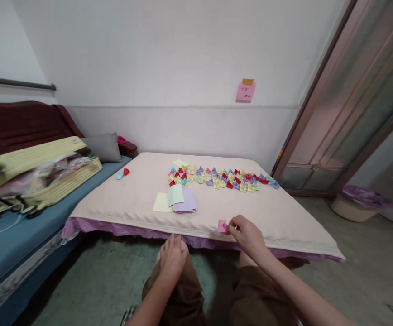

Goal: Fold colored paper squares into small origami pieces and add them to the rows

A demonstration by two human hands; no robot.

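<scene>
At the front edge of the bed-like table, my right hand (248, 233) is closed in a pinch at the right side of a small pink folded paper (222, 226). The paper rests on or just above the cream cloth (115, 199); I cannot tell which. My left hand (173, 254) lies on my left knee, holding nothing, its fingers stretched out. Farther back are flat square sheets: a yellow sheet (161, 203), a pale green sheet (175, 195) and a stack with a lilac sheet (187, 201) on top. Behind them spreads a long row of many-coloured folded papers (213, 176).
A small red item (126, 171) and a light blue item (119, 175) lie at the left. An open yellow suitcase (40, 149) full of things sits on a blue bed (111, 168). A pink note (246, 92) hangs on the wall. A bin (354, 203) stands right.
</scene>
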